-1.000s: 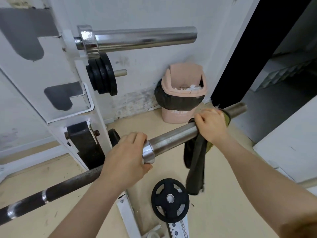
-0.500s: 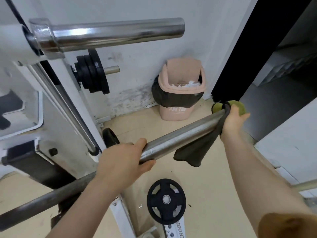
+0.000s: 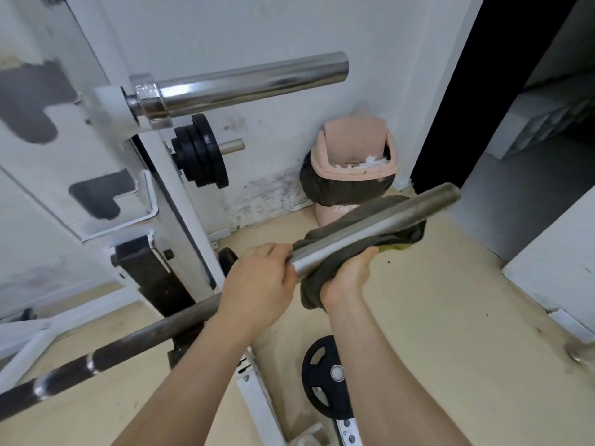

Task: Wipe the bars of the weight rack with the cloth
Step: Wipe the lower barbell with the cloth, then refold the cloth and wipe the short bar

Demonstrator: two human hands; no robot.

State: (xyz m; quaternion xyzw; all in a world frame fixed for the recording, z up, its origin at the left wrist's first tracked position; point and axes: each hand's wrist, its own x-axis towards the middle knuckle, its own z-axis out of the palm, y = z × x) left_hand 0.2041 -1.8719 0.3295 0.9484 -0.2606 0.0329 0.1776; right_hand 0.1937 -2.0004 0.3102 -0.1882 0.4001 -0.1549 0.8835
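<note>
At the centre of the frame, the lower bar (image 3: 380,224) runs on a slant from the bottom left corner up toward the right. Its shiny steel sleeve ends free in front of the pink bin (image 3: 354,156). The left hand (image 3: 257,284) is clenched over the bar from above, just where the sleeve begins. The right hand (image 3: 346,281) cups it from below, close beside the left, holding the dark cloth (image 3: 314,284) bunched against the underside of the sleeve. The right hand's fingers are hidden behind the metal. The cloth is soft and limp: it wraps part way round the sleeve, and its loose end trails further up the bar toward the right, where a yellow-green patch shows. It looks light and easy to squeeze, so it should follow the round surface if gripped as a collar and slid along. The bar itself is stiff, smooth and probably heavy, and polished steel gives little purchase. It is best steadied near the inner end of the sleeve, where the left hand sits. At upper left, the upper bar (image 3: 251,85) juts from the white weight rack (image 3: 167,188), with no hand or cloth on it. It would want the same wrapped grip.
</note>
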